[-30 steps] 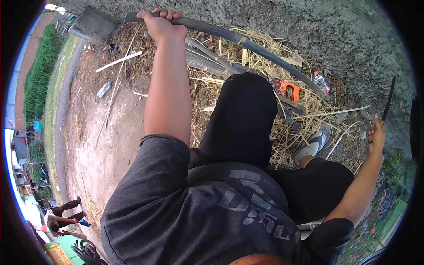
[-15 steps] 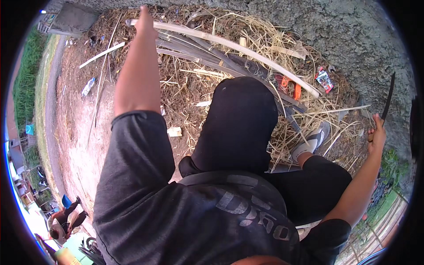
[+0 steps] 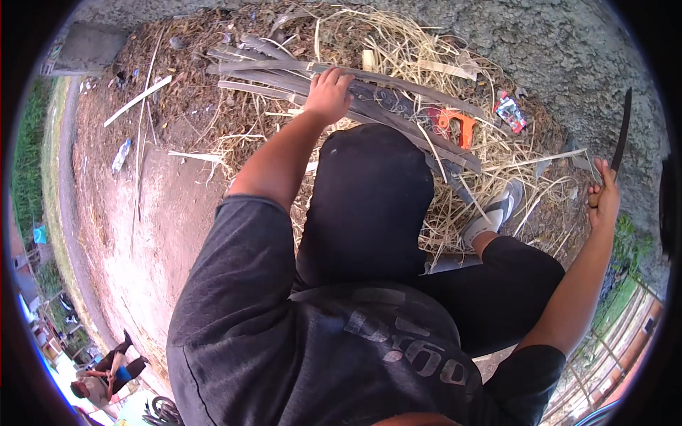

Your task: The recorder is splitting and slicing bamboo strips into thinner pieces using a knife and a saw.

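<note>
My left hand [image 3: 329, 96] is closed over a long brown strip of split wood or bamboo [image 3: 419, 89], its fingers curled round the strip's far edge. The strip lies across a bundle of similar grey-brown strips [image 3: 263, 77] in front of my bent knee. Out to the right, my right hand [image 3: 605, 199] grips the handle of a machete [image 3: 624, 131], whose dark blade points up and away beside the wall. An orange-handled saw [image 3: 458, 126] lies right of the bundle, its blade mostly hidden.
Pale shavings [image 3: 398, 35] are strewn around the bundle. A rough grey wall [image 3: 554, 64] runs along the far and right sides. A crumpled packet [image 3: 510, 112] lies near it. On the left are a plastic bottle [image 3: 121, 155] and a loose pale strip [image 3: 138, 101]. Another person [image 3: 106, 376] is at the lower left.
My left hand has come nearer and to the right, from the far end of a pale strip onto a brown one. The pale strip no longer shows there. The machete stays in my right hand.
</note>
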{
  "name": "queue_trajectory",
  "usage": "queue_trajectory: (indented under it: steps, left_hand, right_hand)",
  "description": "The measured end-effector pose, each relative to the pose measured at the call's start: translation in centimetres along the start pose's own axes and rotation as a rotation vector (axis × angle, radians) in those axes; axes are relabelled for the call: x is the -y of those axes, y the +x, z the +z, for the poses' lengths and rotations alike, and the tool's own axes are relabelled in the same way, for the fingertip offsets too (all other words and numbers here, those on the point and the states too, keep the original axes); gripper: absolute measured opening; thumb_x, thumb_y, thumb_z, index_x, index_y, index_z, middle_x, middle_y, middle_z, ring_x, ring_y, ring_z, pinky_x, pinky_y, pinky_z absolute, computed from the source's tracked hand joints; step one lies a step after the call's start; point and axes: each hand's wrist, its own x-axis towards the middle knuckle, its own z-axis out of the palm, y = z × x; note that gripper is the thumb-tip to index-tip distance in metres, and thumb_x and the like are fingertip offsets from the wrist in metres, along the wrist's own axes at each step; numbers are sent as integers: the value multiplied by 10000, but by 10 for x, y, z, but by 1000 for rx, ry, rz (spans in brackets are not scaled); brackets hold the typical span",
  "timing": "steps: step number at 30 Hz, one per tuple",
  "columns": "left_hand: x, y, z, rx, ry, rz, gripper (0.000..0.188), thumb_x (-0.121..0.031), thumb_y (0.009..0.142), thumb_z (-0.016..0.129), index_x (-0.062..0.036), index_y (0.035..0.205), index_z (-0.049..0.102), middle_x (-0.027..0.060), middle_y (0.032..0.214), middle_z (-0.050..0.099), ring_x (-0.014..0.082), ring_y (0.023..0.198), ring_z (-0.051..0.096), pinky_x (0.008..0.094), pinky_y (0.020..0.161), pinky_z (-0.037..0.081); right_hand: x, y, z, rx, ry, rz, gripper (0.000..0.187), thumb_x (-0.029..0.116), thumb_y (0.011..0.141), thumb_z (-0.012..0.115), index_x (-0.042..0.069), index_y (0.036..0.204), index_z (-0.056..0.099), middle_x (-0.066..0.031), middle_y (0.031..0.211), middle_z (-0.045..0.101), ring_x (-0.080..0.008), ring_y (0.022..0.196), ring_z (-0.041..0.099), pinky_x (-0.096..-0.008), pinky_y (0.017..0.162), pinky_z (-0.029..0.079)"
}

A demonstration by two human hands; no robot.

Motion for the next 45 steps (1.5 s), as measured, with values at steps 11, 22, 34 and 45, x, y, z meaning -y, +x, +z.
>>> queue_trajectory:
  steps: [11,22,34,45]
  left_hand:
    - [-8,84,-2,488,425,57,444,-132,883,583,-128,1319,499,93,1313,525,288,1283,458,482,1073,368]
    - [13,65,-27,427,333,198,418,-44,903,500,-121,1314,505,108,1276,520,302,1143,581,432,922,517]
    - [9,16,-9,492,421,311,829,-384,723,789,-113,1410,414,128,1378,449,310,1297,436,501,1104,309]
    - [13,24,9,432,431,322,592,-184,673,768,-105,1217,549,72,1213,521,230,1172,508,393,943,409]
  right_hand:
    - [-7,2,-15,-35,-81,37,377,326,914,665,75,1181,578,-25,1199,626,-36,602,426,-202,562,415]
    - [-9,4,-21,-15,-21,56,393,327,903,680,45,1170,620,-21,1161,640,-30,615,422,-180,547,417]
    - [-16,8,-22,-16,-48,60,450,343,891,692,34,1208,612,-27,1177,644,-21,602,419,-185,555,406]
    - [-20,8,-19,-13,-32,62,430,344,892,697,14,1162,637,-22,1090,655,-24,572,423,-194,536,405]
